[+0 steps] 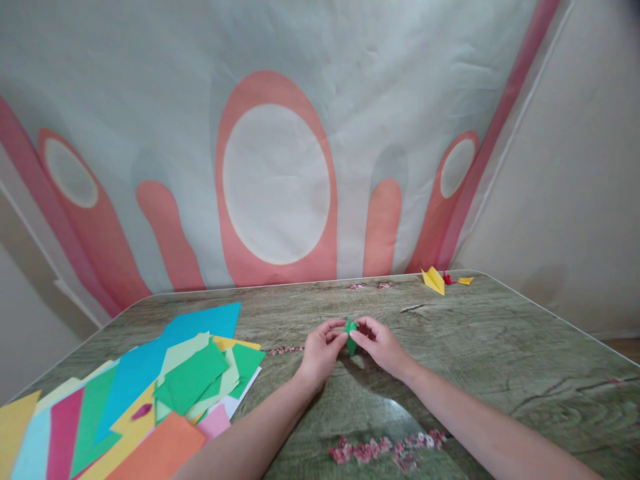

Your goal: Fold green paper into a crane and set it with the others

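Note:
A small piece of folded green paper (351,341) is held upright just above the wood-patterned table, between both hands. My left hand (324,350) pinches its left side with thumb and fingers. From the other side, my right hand (381,345) grips the paper's right edge, thumb in front and fingers curled behind. Part of the paper is hidden by the fingertips, and its exact folded shape is too small to make out.
Overlapping coloured paper sheets (135,400) spread over the table's left side, with a small dark pink piece (142,412) on top. At the far right edge lie a folded yellow paper (434,281), a red piece (447,278) and a smaller yellow piece (465,281). A printed backdrop (275,180) rises behind the table.

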Demonstrator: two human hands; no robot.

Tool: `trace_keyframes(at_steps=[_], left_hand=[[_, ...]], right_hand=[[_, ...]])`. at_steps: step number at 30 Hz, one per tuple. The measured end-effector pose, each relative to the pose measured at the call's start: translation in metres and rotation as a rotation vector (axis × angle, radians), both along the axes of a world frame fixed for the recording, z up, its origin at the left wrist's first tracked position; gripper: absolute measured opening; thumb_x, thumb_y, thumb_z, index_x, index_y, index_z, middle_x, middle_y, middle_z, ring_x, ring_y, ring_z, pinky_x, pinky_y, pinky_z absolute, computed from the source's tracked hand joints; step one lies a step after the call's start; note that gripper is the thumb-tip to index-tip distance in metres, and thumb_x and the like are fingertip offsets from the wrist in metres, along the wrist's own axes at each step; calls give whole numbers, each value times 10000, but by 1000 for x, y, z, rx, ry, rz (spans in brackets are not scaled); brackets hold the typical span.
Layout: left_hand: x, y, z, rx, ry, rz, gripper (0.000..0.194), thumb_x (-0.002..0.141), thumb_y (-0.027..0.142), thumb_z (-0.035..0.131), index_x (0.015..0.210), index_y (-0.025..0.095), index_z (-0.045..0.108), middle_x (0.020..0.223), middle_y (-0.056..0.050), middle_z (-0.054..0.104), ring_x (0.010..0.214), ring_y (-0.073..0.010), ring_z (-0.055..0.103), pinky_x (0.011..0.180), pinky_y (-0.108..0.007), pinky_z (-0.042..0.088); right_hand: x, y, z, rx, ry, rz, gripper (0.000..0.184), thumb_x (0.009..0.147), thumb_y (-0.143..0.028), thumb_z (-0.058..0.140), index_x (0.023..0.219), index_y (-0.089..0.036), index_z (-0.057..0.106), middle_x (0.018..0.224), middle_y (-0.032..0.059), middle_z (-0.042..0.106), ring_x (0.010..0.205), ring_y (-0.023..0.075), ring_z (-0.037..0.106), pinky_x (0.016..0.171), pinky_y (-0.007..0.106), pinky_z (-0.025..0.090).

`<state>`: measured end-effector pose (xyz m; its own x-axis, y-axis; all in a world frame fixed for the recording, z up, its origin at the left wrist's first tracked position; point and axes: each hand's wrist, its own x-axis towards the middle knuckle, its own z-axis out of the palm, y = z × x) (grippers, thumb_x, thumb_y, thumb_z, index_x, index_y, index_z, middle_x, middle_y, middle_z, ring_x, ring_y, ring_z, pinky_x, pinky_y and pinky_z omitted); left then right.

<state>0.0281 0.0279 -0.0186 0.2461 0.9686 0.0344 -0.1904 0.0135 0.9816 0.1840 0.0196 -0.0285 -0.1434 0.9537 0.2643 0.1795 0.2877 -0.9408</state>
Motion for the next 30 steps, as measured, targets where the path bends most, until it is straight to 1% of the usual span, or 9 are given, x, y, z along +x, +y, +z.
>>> trace_keyframes(at_steps=[3,7,11,16,18,22,24,27,30], left_hand=[[-2,2,2,-1,-3,42,395,659,287,713,1002,126,600,756,-46,695,697,-140,627,675,-221,454],[-4,3,4,-9,-8,39,422,649,304,722,1010,121,602,770,-57,698,724,-160,638,698,-240,460],[-2,2,4,-21,-20,60,437,618,301,742,991,120,604,755,-54,698,686,-151,635,652,-226,459],[-1,1,3,-31,-19,122,436,596,285,747,969,122,590,710,-40,688,572,-122,604,562,-207,444],[-2,3,3,-22,8,133,422,603,286,738,963,124,588,707,-40,687,569,-126,605,553,-209,444],[-5,7,3,13,97,157,396,619,277,721,958,123,588,686,-39,684,573,-131,606,543,-205,430],[-6,9,3,29,124,168,381,630,272,710,956,118,586,673,-38,683,561,-125,596,533,-199,418],[-7,11,3,36,133,178,367,631,276,707,943,121,591,654,-29,678,528,-114,577,503,-191,398],[-8,11,3,44,142,172,362,630,293,709,935,131,600,625,-11,666,490,-103,550,469,-186,372]], right_hand=[[-2,0,0,-5,53,48,296,766,-333,605,1002,-185,504,824,11,600,724,139,562,635,250,449],[-4,-2,5,-20,11,87,299,757,-304,611,997,-175,488,751,-8,600,647,125,554,577,235,425],[-5,-3,6,-22,-47,98,265,751,-263,611,969,-163,498,654,-40,554,558,101,504,517,218,372],[-7,0,0,-7,-80,83,224,759,-236,597,944,-162,494,651,-40,539,564,101,486,506,216,356],[-7,0,-1,-6,-92,83,237,772,-239,585,975,-163,489,649,-40,539,565,103,489,511,218,361],[-6,-3,0,-1,-103,82,328,806,-244,545,1103,-162,434,650,-39,548,572,114,513,538,233,398],[-5,-5,2,77,-115,16,347,820,-239,522,1143,-171,414,752,-3,570,655,132,545,588,254,439],[-3,-7,6,301,-186,-128,354,813,-169,490,1160,-202,430,993,69,546,872,178,547,714,311,475],[1,-8,11,486,-333,-120,397,766,-59,451,1126,-222,483,1080,88,500,999,214,502,815,371,464]])
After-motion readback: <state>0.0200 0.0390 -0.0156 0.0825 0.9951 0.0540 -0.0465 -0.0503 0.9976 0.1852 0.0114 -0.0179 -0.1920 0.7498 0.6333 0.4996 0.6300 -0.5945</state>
